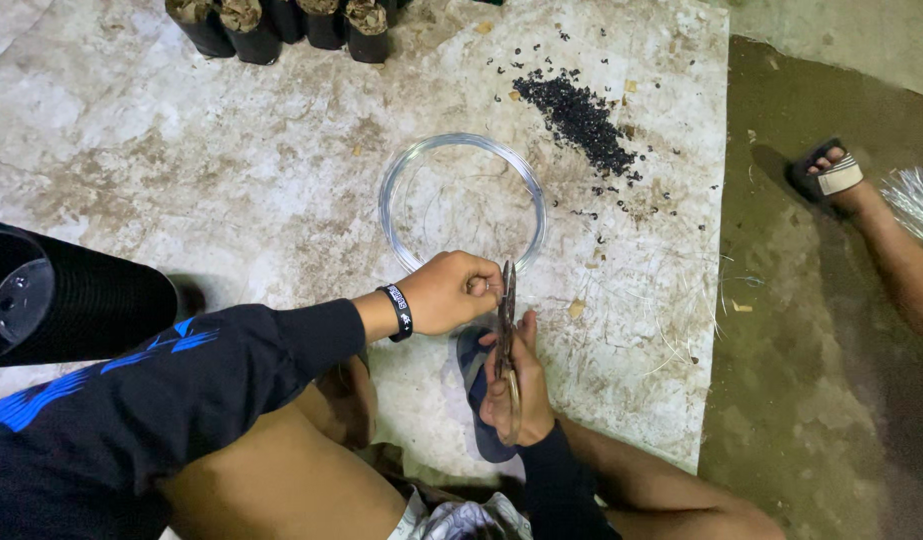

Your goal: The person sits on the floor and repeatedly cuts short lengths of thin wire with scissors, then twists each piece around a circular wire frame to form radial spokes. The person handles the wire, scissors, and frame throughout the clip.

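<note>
A coil of thin clear line [461,150] lies as a ring on the stained white sheet [181,170]. My left hand [451,292], with a black wristband, is closed at the coil's near edge, pinching the line. My right hand [516,385] grips a pair of scissors [507,330], blades pointing up toward the left hand's fingers. Both arms wear dark sleeves with blue marks. My foot in a blue sandal [476,390] sits just under the right hand.
A pile of small black grains [579,122] lies beyond the coil. Black seedling bags [281,25] stand at the far edge. A stack of black cups [61,300] lies at left. Another person's sandalled foot [831,175] rests on the ground at right.
</note>
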